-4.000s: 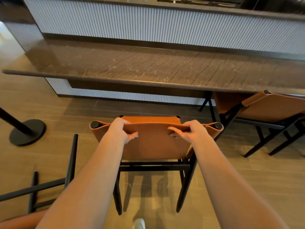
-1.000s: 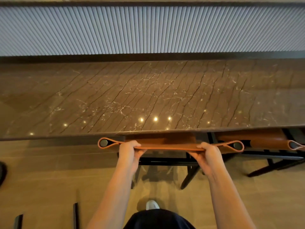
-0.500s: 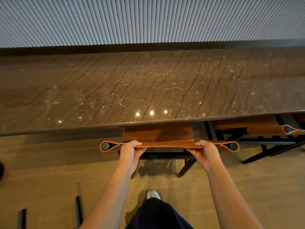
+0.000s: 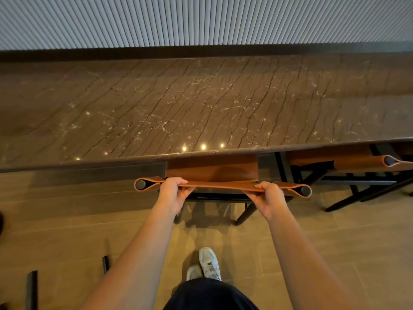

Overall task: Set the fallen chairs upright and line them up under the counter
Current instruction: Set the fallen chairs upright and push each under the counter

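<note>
left hand (image 4: pixel 173 191), right hand (image 4: pixel 267 198) both grip chair (image 4: pixel 212 170) backrest | chair: upright, seat under counter (image 4: pixel 201 104) edge | risk: skewed push could clip next chair (image 4: pixel 362 163); fallen chair (image 4: pixel 31 289) at left could trip
</note>
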Motion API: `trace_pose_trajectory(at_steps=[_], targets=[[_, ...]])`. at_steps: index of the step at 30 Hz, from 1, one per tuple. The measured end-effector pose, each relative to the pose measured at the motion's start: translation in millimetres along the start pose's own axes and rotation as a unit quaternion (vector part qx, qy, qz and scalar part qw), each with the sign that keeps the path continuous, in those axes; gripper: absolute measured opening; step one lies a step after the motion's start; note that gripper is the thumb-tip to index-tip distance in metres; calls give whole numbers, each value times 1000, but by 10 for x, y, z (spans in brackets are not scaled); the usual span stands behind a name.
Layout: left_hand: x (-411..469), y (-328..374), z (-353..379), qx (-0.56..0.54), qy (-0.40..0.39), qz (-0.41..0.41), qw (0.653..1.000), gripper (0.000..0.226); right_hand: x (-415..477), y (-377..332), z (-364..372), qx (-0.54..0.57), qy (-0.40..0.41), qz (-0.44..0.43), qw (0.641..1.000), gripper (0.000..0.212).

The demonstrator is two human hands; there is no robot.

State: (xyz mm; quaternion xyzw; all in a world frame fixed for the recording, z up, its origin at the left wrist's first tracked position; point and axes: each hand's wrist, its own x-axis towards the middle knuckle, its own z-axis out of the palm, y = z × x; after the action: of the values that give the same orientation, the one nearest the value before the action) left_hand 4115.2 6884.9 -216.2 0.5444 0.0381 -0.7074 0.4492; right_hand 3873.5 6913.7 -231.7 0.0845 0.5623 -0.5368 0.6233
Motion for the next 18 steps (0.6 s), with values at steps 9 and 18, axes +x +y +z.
trace_pose_trajectory(at_steps=[9, 18], targets=[[49, -3, -12, 22, 14, -13, 1000, 30, 9, 6, -24, -9, -1, 13, 1000, 27], [-55, -6, -13, 27, 14, -5, 1000, 34, -72, -27, 22, -8, 16, 28, 999, 24]])
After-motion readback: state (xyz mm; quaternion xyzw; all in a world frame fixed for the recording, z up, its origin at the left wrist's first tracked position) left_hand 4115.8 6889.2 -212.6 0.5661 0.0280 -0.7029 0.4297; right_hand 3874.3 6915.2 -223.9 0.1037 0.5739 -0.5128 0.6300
